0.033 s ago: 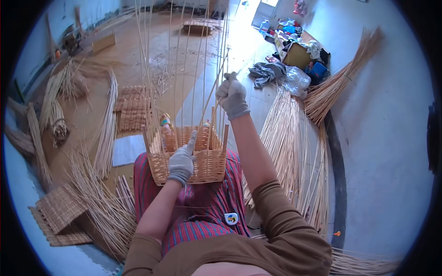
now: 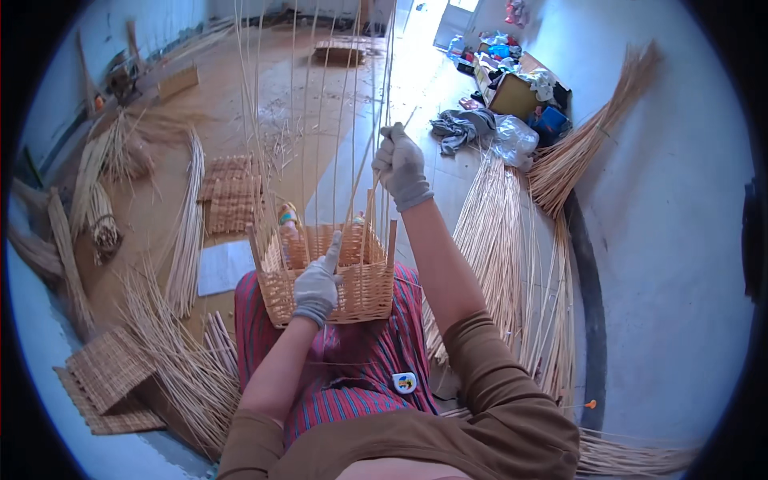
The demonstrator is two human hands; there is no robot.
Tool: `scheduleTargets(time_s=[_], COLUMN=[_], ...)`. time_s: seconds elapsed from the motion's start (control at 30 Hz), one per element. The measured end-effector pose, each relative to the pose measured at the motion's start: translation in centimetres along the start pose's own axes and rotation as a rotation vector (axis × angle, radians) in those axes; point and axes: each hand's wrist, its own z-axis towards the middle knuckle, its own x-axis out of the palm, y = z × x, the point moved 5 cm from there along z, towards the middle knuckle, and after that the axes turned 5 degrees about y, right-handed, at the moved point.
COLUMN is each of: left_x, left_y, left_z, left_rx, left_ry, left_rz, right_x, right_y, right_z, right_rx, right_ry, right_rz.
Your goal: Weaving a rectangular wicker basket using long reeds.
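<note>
A half-woven square wicker basket (image 2: 360,288) rests on my lap, its long upright stakes (image 2: 320,96) rising toward the top of the view. My left hand (image 2: 318,284), in a grey glove, grips the basket's near rim. My right hand (image 2: 401,166), also gloved, is raised above the basket's right corner and pinches a thin willow rod (image 2: 362,180) that runs down into the weave.
Bundles of willow rods (image 2: 512,240) lie on the floor at my right and more rods (image 2: 172,352) at my left. Woven mats (image 2: 232,192) and flat woven panels (image 2: 108,376) lie to the left. A pile of bags and cloth (image 2: 504,104) sits at the far right.
</note>
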Motion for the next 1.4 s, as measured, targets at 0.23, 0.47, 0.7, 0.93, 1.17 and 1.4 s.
scheduleTargets(time_s=[0.23, 0.47, 0.7, 0.93, 1.17, 1.4], left_x=[0.0, 0.5, -1.9, -9.8, -6.4, -5.2], left_y=[0.1, 0.1, 6.0, 12.6, 15.7, 17.0], left_z=[-0.6, -0.2, -2.7, -1.9, 3.1, 3.5], left_rx=[-0.027, -0.021, 0.338, -0.002, -0.081, -0.161], left_ry=[-0.027, -0.051, -0.508, -0.745, -0.210, -0.250], left_rz=[-0.038, -0.101, -1.014, -0.702, -1.052, -0.982], right_x=[2.2, 0.9, 3.6, -3.1, -3.2, -3.3], right_y=[2.0, 1.8, -6.1, -15.4, -16.2, -16.3], right_z=[0.6, 2.4, -11.1, -15.8, -16.1, -17.0], right_rx=[-0.102, -0.310, -0.557, -0.255, -0.079, -0.156], right_ry=[0.020, -0.003, 0.230, 0.309, 0.383, 0.380], right_rz=[0.271, -0.082, -0.846, -1.519, -1.602, -1.657])
